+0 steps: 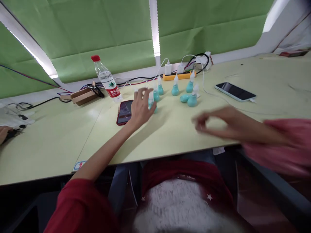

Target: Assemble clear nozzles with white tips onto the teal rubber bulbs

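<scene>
My left hand (pixel 140 108) reaches across the pale table (pixel 60 139) to a group of small teal bulb-shaped bottles with white tips. Its fingers curl round one teal bottle (pixel 152 104); a red phone (pixel 124 112) lies just to its left. More teal bottles stand behind: one (pixel 175 88), another (pixel 190 84), and one (pixel 193 98) beside a bottle lying on its side (pixel 184 97). My right hand (pixel 216 124) hovers low over the table to the right, smeared by motion, fingers loosely bent with thumb near the fingertips and nothing seen in them.
A water bottle with a red cap (pixel 107 79) leans at the back left beside wooden blocks (pixel 82 96). An orange power strip (pixel 178 76) with chargers and cables runs along the back. A dark phone (pixel 235 91) lies at right, plugged in. Another person's hand (pixel 4 133) shows at far left.
</scene>
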The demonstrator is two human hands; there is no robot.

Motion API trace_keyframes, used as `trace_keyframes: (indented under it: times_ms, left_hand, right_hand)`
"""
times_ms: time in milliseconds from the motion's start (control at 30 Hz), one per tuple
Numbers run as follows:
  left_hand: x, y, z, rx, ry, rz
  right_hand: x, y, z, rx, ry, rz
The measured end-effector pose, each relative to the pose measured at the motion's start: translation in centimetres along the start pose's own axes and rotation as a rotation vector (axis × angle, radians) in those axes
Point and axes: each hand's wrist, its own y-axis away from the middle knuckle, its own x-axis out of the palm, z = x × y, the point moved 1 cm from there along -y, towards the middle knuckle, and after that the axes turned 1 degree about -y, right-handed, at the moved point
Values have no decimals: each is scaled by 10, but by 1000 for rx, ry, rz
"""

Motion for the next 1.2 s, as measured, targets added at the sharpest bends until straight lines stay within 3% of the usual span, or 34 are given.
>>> trace_keyframes:
  times_ms: [100,200,400,633,800,933,1200]
  left_hand:
    - [17,-14,-5,-45,-66,-101]
    - [24,-16,-3,-61,-93,-100]
    - [28,-6,9,39,348,-184]
    - [29,-5,3,-50,653,-183]
    - [31,-10,21,-61,487,-5]
    - [37,-13,30,-108,485,43]
    - [56,-6,25,-383,1209,127]
  right_hand:
    - [33,-40,-32,-12,-20,25]
    - [68,-59,-49,11,-55,-21]
    - [119,-57,-63,78,71,60]
    - [132,-57,-80,5,16,243]
    - [138,-61,-84,17,132,328]
    - [135,-60,-80,7,220,301]
    - [133,-62,-93,58,44,235]
